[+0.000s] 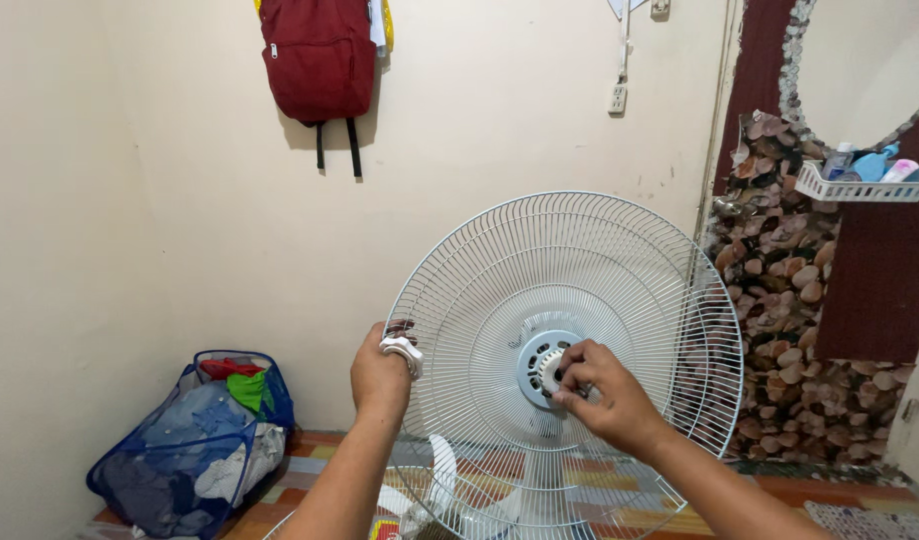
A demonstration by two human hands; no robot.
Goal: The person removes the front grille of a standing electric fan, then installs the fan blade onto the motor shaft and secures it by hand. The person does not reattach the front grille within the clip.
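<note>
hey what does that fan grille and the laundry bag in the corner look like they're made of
Fan grille: thin metal wire, seemingly coated glossy white, judging by its fine radial spokes. Laundry bag: soft blue mesh fabric, apparently, since clothes show through its sagging sides.

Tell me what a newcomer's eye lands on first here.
The round white fan grille fills the centre, with the left hand gripping its rim and the right hand pinching the hub nut. A red backpack hangs on the wall above; a blue laundry basket sits lower left.

Your right hand (pixel 605 395) covers the hub nut on the fan guard (pixel 570 330); the fan stand (pixel 545 500) and second grille (pixel 450 510) run off the bottom edge.
</note>
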